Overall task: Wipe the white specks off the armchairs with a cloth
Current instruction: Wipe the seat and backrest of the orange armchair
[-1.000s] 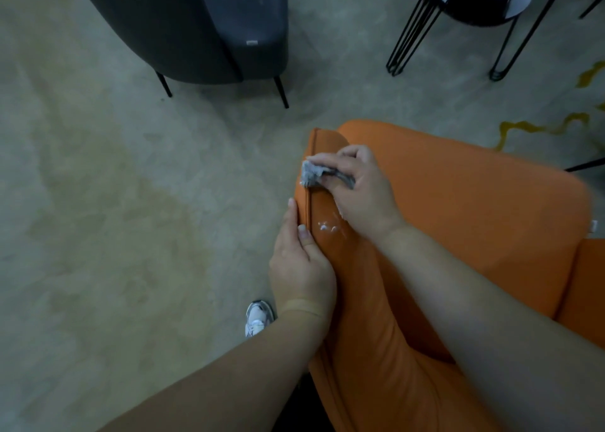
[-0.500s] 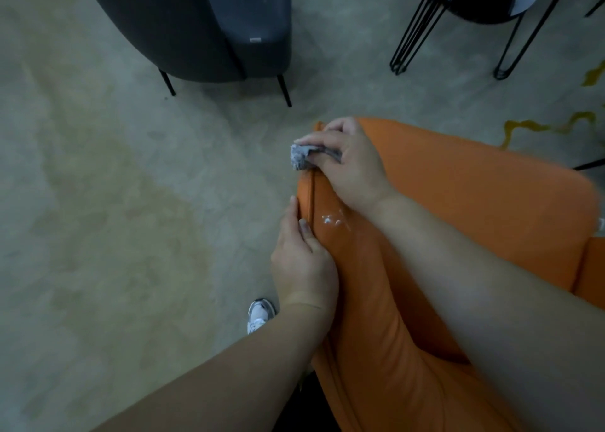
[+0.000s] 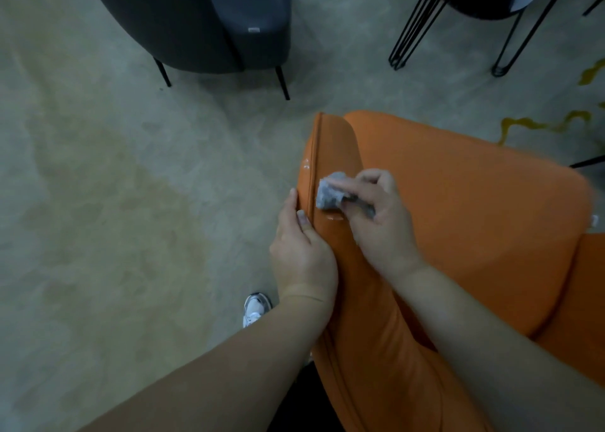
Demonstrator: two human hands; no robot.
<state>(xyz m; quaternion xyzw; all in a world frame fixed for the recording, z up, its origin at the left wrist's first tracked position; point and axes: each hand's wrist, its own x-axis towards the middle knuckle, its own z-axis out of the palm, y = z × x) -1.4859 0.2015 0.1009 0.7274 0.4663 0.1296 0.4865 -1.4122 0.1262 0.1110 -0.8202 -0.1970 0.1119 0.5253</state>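
Grey chair [image 3: 203, 19] top left, upper part cut off by frame, white specks on seat barely legible. Shoe [image 3: 256, 308] half hidden behind left forearm. Left hand [image 3: 302, 251] flat on orange chair [image 3: 474, 228] arm's outer edge, fingers straight. Specks [image 3: 306, 164] by seam; one more below cloth [image 3: 330, 194]. Right hand [image 3: 379, 222] fingers curled gripping cloth, bunched wad protruding past fingertips, pressed on arm top. Table [image 3: 484, 6] top right, cut off.

Dim, flat light, soft shadows, slight motion blur, wide-angle edge bending
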